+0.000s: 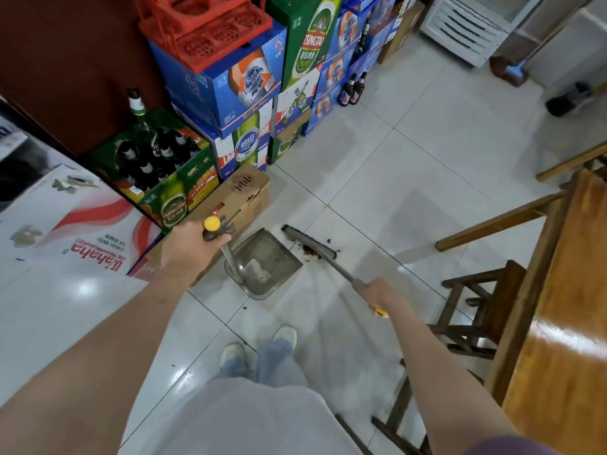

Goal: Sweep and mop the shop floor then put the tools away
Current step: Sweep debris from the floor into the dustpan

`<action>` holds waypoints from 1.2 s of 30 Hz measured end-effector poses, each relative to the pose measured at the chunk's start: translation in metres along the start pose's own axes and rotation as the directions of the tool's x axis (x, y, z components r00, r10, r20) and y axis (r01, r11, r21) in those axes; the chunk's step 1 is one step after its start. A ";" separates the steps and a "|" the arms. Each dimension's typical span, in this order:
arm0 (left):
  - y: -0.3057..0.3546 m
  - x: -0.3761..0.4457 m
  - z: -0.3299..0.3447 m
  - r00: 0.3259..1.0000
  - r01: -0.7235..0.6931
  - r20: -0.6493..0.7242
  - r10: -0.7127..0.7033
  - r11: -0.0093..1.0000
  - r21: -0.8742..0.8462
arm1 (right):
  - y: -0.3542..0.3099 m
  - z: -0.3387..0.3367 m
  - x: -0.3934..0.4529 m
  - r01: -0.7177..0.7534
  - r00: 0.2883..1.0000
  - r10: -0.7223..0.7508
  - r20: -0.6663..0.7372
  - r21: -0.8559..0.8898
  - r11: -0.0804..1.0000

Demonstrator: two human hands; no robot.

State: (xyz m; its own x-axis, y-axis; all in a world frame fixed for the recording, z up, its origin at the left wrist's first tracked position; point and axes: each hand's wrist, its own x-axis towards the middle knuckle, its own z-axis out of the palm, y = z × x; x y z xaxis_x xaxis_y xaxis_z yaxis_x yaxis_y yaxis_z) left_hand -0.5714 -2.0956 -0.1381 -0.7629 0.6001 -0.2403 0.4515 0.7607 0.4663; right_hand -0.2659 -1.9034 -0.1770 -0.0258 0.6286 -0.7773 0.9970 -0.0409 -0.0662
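On glossy tiles, left hand (pixel 193 244) grips metal dustpan (pixel 262 264) handle; right hand (pixel 377 292) grips broom (pixel 310 243).

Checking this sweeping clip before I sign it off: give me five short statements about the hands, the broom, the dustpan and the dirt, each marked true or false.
1. The left hand grips the dustpan handle. True.
2. The right hand hangs free. False: it grips the broom handle.
3. The dustpan rests on the tiled floor, beside the brown carton. True.
4. The broom head lies inside the dustpan. False: it is on the floor just outside the pan's open edge.
5. All the dirt is already in the pan. False: a reddish clump of debris sits on the floor by the broom head.
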 end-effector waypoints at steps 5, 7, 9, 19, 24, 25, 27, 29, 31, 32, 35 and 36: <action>-0.004 -0.003 -0.002 0.999 0.024 0.030 -0.024 1.000 -0.011 | -0.002 0.008 -0.010 0.006 0.999 -0.003 -0.036 0.076 0.997; -0.001 -0.003 -0.001 1.000 0.026 0.018 -0.025 1.000 -0.006 | -0.007 0.001 -0.007 0.003 0.998 0.002 -0.055 0.090 0.996; 0.006 -0.004 0.002 0.999 0.033 -0.002 -0.033 0.999 0.000 | -0.014 -0.012 0.002 0.002 0.998 0.002 -0.059 0.081 0.997; 0.049 -0.006 0.038 0.975 0.216 -0.050 -0.216 0.976 0.011 | -0.014 -0.083 0.064 0.054 0.996 -0.053 -0.073 0.015 0.998; 0.063 -0.004 0.046 0.958 0.276 -0.086 -0.272 0.960 0.039 | -0.006 -0.093 0.079 0.086 0.996 -0.087 -0.029 -0.031 0.996; 0.066 -0.005 0.046 0.957 0.279 -0.095 -0.275 0.960 0.038 | -0.003 -0.093 0.080 0.085 0.996 -0.086 -0.011 -0.041 0.996; 0.070 -0.008 0.048 0.952 0.290 -0.111 -0.285 0.956 0.038 | 0.002 -0.091 0.081 0.088 0.996 -0.088 0.008 -0.069 0.994; 0.072 -0.012 0.050 0.947 0.304 -0.120 -0.298 0.952 0.029 | 0.006 -0.090 0.078 0.088 0.996 -0.087 0.020 -0.088 0.992; 0.073 -0.018 0.051 0.944 0.310 -0.126 -0.306 0.951 0.013 | 0.009 -0.088 0.073 0.087 0.996 -0.085 0.034 -0.076 0.993; 0.074 -0.021 0.051 0.943 0.310 -0.129 -0.308 0.951 -0.002 | 0.011 -0.088 0.070 0.080 0.996 -0.077 0.036 -0.079 0.994; 0.072 -0.033 0.052 0.941 0.310 -0.128 -0.314 0.949 -0.050 | 0.018 -0.092 0.067 0.087 0.996 -0.085 0.017 -0.133 0.987; 0.071 -0.037 0.053 0.940 0.314 -0.123 -0.319 0.947 -0.061 | 0.020 -0.093 0.068 0.103 0.995 -0.102 0.010 -0.152 0.983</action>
State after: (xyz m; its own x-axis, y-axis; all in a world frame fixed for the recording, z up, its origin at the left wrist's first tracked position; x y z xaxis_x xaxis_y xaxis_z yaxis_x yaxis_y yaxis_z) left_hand -0.4869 -2.0502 -0.1411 -0.9181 0.2906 -0.2697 0.1600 0.8939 0.4187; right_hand -0.2405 -1.7893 -0.1729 -0.1283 0.6215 -0.7729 0.9885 0.1427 -0.0494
